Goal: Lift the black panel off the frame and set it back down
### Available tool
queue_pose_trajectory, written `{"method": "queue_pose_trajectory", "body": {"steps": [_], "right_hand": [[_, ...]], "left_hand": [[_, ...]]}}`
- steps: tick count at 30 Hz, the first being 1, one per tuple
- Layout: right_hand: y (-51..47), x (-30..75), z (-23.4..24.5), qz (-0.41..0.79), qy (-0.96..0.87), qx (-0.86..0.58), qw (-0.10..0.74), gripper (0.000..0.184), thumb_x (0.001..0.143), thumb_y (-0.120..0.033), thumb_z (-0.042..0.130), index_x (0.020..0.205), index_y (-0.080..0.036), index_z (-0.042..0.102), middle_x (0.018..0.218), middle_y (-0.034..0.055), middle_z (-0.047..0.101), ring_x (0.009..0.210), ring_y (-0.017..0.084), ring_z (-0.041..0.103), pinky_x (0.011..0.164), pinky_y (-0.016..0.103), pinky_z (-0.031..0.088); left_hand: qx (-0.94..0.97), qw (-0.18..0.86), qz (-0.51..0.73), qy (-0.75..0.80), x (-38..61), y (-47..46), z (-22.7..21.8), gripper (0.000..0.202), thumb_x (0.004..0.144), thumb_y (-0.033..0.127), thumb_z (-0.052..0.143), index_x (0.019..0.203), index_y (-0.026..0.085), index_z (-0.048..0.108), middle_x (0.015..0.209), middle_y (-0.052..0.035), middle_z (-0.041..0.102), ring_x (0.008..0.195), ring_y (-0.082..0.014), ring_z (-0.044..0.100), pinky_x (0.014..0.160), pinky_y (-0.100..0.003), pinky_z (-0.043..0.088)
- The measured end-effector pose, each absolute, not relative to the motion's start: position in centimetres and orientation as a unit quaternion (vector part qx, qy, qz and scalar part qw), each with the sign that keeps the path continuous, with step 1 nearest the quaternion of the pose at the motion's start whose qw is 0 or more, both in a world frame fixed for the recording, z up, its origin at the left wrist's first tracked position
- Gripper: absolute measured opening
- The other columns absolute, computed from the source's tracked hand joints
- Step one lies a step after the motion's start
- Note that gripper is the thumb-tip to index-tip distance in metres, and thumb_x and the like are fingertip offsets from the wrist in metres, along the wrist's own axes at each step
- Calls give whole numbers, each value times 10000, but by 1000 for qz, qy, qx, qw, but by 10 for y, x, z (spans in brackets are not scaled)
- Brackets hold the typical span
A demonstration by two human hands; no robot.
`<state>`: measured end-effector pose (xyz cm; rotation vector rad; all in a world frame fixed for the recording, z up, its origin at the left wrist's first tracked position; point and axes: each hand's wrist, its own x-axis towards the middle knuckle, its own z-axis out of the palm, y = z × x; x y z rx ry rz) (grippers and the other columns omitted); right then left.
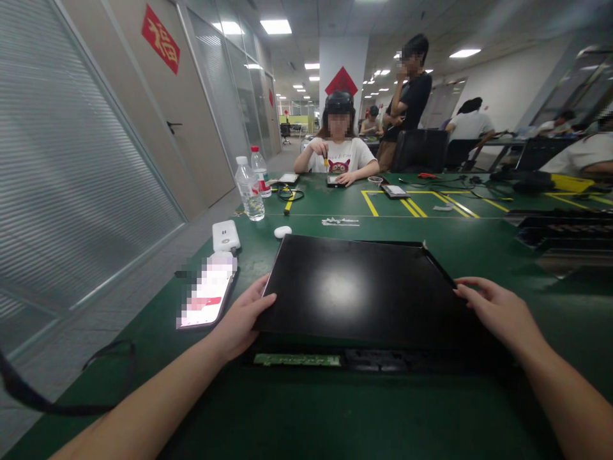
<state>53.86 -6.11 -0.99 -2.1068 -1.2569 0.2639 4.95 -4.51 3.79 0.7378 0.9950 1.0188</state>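
Observation:
A glossy black screen panel [316,287], with a ceiling light mirrored in its middle, lies tilted over a black frame [402,361]. Its left side is raised. Along the near side of the frame a strip of green circuit board [297,360] shows. My left hand [246,316] grips the panel's left edge, thumb on top and fingers underneath. At the right edge my right hand [498,313] is closed in a pinch; whether it also takes in the frame I cannot tell. The underside of the panel is hidden.
Left of the panel lie a lit phone [208,291], a white power bank [225,236] and a white earbud case [283,232]. Two bottles [249,191] stand behind. A co-worker [338,150] holds a screwdriver across the green table [335,415]. Dark parts [565,227] lie at right.

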Motion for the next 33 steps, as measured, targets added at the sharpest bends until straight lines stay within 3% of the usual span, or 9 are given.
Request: {"method": "queue_pose_trajectory", "body": {"steps": [8,15,21,25,28,33], "right_hand": [[-61,533,-7,110,-471,-811,330,374,777,-583,654,992,-311,796,781,66,797,839,363,751,769,480,514],[-64,525,3,117,-461,-819,322,404,748,-595,615,950,-303,808,817,76,812,861,355,739,819,482,501],[-62,523,10,110,-457,-825,314,443,680,-620,609,916,-300,804,803,84,805,845,354,731,794,464,501],[-60,523,11,130,-429,-838,312,515,592,-635,614,937,-303,802,753,63,787,830,366,737,820,478,518],[-59,523,13,135,-422,-837,320,554,563,-651,618,944,-295,804,755,71,786,838,373,741,831,489,525],[-59,523,18,149,-414,-842,313,571,521,-660,623,920,-293,805,762,79,787,850,386,741,850,507,527]], "left_hand": [[344,694,452,442,49,-46,39,832,822,110,823,1595,180,521,1287,-143,809,958,-297,828,746,-335,639],[343,691,457,442,50,-48,39,764,829,90,801,1546,194,558,1314,-130,800,1045,-305,817,857,-365,652],[352,674,468,450,51,-48,37,712,827,100,785,1504,198,586,1272,-112,813,906,-269,825,729,-332,650],[352,668,471,457,50,-47,35,725,807,134,802,1498,193,590,1298,-118,803,942,-275,822,717,-323,648],[358,662,473,458,47,-46,33,725,792,166,828,1484,215,616,1350,-111,786,1062,-302,807,778,-338,657],[394,642,482,449,42,-43,29,739,746,262,921,1440,216,671,1434,-113,750,1308,-361,713,1050,-422,614]]}}
